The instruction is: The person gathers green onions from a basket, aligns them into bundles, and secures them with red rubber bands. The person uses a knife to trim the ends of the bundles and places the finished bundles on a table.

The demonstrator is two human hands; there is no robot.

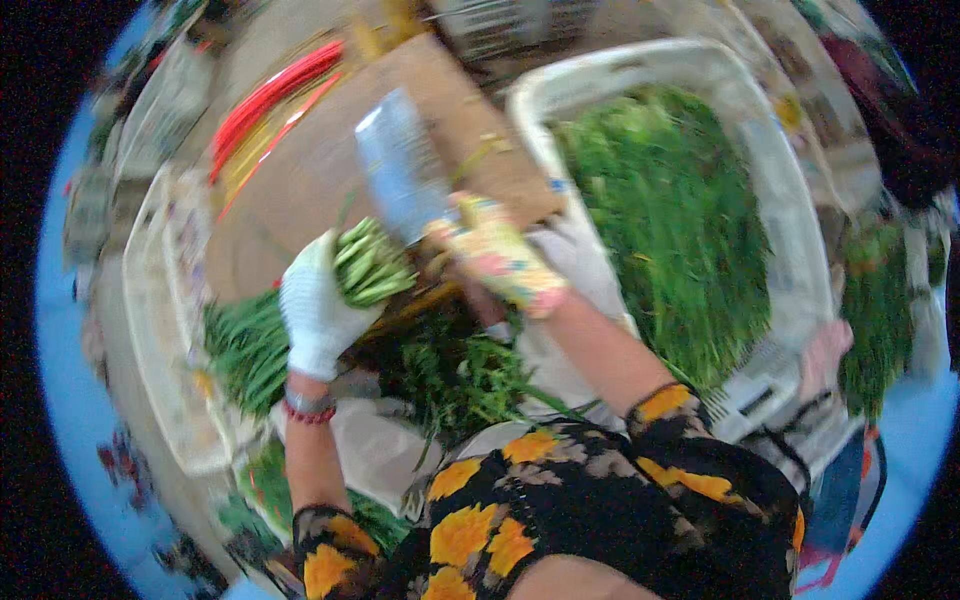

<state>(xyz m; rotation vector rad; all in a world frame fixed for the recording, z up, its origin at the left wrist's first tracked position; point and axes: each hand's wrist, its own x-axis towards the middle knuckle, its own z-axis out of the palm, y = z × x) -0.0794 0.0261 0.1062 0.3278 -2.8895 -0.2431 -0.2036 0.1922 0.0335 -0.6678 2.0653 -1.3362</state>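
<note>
My left hand [319, 300], in a white knitted glove, grips a bundle of green leafy stalks [371, 262]; the cut-looking pale ends face right and the long leaves hang to the left. My right hand [499, 255], in a patterned yellow glove, is closed around the handle of a cleaver [401, 165], the handle mostly hidden by the fingers. The broad blade points away from me, over a brown board [300, 187], just beyond the stalk ends. A few loose green bits lie on the board's right part.
At the right stands a white plastic crate [795, 202] filled with long green leafy vegetables [675, 232]. Loose greens [465, 367] lie below my hands. Another white crate [150, 322] is at the left. Red strips [277, 97] lie at the board's far left edge.
</note>
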